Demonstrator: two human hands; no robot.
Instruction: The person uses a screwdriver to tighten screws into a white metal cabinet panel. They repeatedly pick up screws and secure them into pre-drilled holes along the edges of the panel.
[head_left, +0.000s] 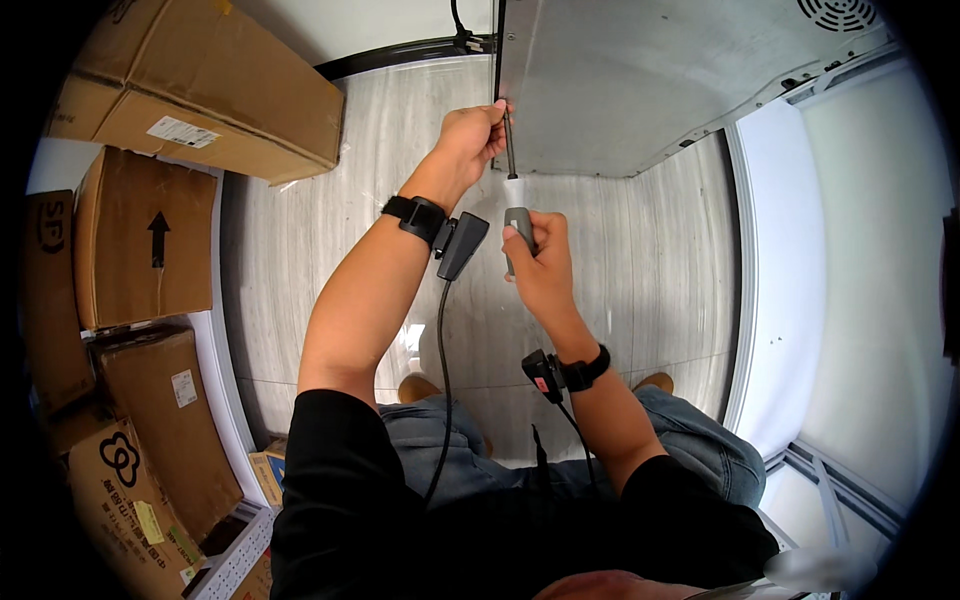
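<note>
At twelve o'clock from the right hand: screwdriver, long axis running six to twelve, tip at the panel edge.
Right grip clamped on the grey handle; left hand, nearer the tip, pinched together on the shaft. Below, pale wood-look floor; cardboard boxes stacked at nine o'clock.
</note>
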